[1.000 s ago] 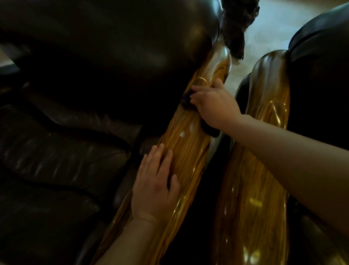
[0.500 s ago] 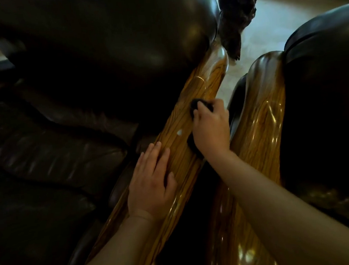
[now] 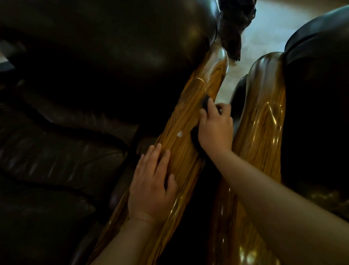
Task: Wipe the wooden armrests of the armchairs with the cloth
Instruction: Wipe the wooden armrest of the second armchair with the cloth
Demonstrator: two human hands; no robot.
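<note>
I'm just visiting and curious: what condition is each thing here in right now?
Left armrest: glossy, one white spot on it.
Right armrest: glossy, untouched.
Cloth: dark, bunched under right hand.
Right hand: gripping cloth.
Left hand: flat, open on left armrest.

Both forearms are bare from the bottom edge of the picture up to the wrists, with no sleeve reaching into view on either side. The left hand [image 3: 151, 189] wears no glove, ring or watch, and a faint crease line crosses its wrist where it meets the forearm. The right hand [image 3: 216, 131] is likewise ungloved and unadorned, its fingers [image 3: 210, 106] short and rounded, its forearm broad and smooth in the dim light
</note>
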